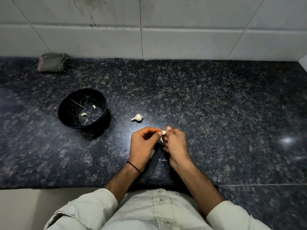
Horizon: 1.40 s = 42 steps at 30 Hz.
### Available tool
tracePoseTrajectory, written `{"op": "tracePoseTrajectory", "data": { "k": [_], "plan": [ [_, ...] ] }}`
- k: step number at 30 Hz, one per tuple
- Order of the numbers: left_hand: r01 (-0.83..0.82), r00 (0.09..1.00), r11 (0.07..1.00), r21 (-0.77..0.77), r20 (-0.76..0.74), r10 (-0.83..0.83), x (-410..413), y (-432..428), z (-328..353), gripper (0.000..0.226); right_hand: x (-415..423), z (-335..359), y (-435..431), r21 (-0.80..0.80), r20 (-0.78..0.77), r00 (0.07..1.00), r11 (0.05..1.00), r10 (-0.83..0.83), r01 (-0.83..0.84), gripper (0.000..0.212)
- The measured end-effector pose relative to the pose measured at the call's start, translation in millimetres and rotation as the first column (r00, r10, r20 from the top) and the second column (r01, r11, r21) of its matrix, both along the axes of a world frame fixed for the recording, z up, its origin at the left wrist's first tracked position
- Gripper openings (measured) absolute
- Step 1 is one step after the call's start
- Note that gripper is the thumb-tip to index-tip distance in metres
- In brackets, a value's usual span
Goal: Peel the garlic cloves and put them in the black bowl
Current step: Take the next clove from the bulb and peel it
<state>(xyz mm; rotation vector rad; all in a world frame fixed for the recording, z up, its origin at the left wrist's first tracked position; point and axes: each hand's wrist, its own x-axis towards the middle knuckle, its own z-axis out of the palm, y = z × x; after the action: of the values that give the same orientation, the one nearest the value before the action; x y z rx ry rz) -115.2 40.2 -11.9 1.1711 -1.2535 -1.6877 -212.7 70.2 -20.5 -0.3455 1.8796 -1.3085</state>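
Two hands close together low over the counter (216, 105) in the head view, both busy with a single garlic clove (163, 132). Left hand (142, 145), thin black band (133, 166) at the wrist: grip clamped on the clove, thumb and forefinger curled in and pinching its left side, other fingers curled below. Right hand (176, 143): grip closed on the same clove from the right, thumb tip raised above it, fingers folded underneath. Pale clove caught between the two sets of fingertips, with a loose shred of skin (161, 139) hanging just under it in the gap between the hands. Cannot tell whether the wrists touch the stone.

Further left and well apart from the hands, black bowl (73, 100) with thin gold crack-like lines inside, standing upright on the counter. Inside it, two peeled cloves: one (94, 106) up on the far inner wall, one (84, 114) nearer the bottom, apart from each other. Between bowl and hands, nearer the hands, a small unpeeled garlic piece (137, 117) lying on its side, stem end pointing left.

Pale scraps of peel (163, 160) on the dark speckled stone beneath and between the forearms. Folded grey-green cloth (52, 62) at the far left against the white tiled wall (182, 30). Light button shirt (149, 213) with rolled sleeves along the bottom edge.
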Motion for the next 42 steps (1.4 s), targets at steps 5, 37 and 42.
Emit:
{"op": "tracePoseTrajectory", "data": {
  "k": [5,37,42],
  "plan": [
    [0.038,0.998,0.996,-0.085,0.052,-0.033,2,-1,-7,0.011,1,12,2,-0.027,0.237,0.971,1.0,-0.008,0.015,0.033],
    [0.085,0.991,0.988,0.132,-0.118,-0.07,-2,-7,-7,0.012,-6,1,5,0.046,-0.424,0.89,0.985,0.168,-0.164,0.029],
    [0.052,0.997,0.991,0.126,-0.057,-0.046,-5,-6,-6,0.016,-6,11,11,0.158,-0.696,0.642,0.941,0.322,-0.3,0.021]
  ]
}}
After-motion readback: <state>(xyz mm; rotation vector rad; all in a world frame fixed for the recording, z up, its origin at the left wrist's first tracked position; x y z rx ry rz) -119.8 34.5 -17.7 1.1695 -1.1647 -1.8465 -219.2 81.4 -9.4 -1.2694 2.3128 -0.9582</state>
